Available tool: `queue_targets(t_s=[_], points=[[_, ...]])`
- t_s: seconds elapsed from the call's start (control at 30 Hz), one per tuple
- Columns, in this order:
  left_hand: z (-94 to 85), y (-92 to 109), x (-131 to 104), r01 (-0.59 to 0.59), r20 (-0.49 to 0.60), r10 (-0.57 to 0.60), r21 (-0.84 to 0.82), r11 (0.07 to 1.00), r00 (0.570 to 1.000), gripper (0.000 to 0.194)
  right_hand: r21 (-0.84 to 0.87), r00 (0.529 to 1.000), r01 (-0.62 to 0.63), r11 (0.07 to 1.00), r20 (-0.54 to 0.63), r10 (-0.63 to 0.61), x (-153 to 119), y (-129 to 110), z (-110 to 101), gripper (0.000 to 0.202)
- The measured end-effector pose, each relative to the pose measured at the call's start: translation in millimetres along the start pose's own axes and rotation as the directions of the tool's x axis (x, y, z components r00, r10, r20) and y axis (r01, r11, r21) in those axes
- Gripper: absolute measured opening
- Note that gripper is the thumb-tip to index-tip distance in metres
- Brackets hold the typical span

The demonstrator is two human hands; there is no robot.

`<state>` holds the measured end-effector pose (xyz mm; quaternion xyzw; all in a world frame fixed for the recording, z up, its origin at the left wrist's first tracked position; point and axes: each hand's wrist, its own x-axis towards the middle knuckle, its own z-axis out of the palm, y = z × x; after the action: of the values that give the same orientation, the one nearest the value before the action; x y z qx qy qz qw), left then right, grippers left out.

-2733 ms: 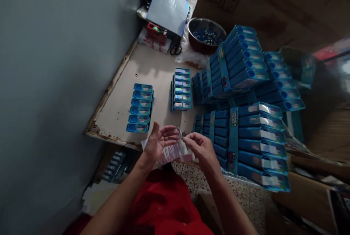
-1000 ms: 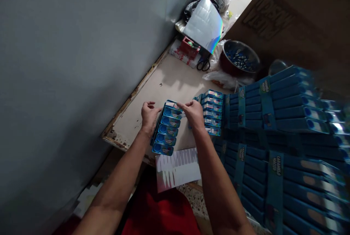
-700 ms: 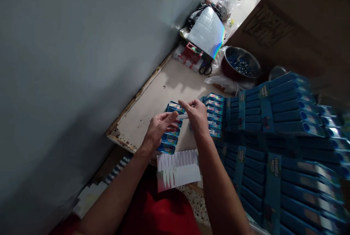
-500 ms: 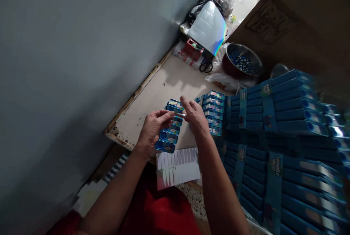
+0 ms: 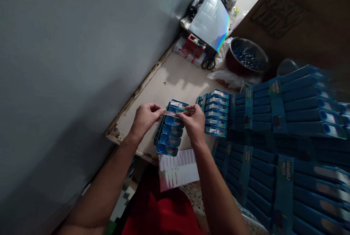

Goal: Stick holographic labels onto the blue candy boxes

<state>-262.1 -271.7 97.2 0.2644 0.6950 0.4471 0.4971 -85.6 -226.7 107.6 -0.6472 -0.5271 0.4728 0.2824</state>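
Observation:
Between my two hands a small shiny sticker strip [image 5: 171, 113] is stretched out. My left hand [image 5: 144, 119] pinches its left end with thumb and finger, and my right hand [image 5: 193, 121] pinches the right end. Just beneath the strip lies a row of several slim blue boxes [image 5: 170, 139], with round blue marks on their ends. The topmost box end bears a shiny strip like this one. A white sticker sheet [image 5: 186, 173], with rows of strips and some gaps, sits at the table's front edge below the boxes.
Banded stacks of blue boxes [image 5: 262, 111] fill the right side, with another row [image 5: 216, 113] beside my right hand. Farther back are scissors [image 5: 209, 63], a red tape dispenser [image 5: 195, 44], a shiny sheet [image 5: 210, 22] and a metal bowl [image 5: 247, 58]. A wall [image 5: 68, 45] borders the left.
My right hand has closed onto the strip's right end, having been more upright with its thumb raised. The strip now lies flat and taut between both hands; my left hand has shifted slightly left.

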Motion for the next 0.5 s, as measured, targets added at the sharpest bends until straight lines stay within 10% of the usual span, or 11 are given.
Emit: queue_targets(t_s=[0.5], points=[[6.1,-18,19,0.015,0.092,-0.009,-0.065,0.998,0.996,0.037,-0.121,0.997,0.069,0.990,-0.027,-0.073,13,4,7,0.030]])
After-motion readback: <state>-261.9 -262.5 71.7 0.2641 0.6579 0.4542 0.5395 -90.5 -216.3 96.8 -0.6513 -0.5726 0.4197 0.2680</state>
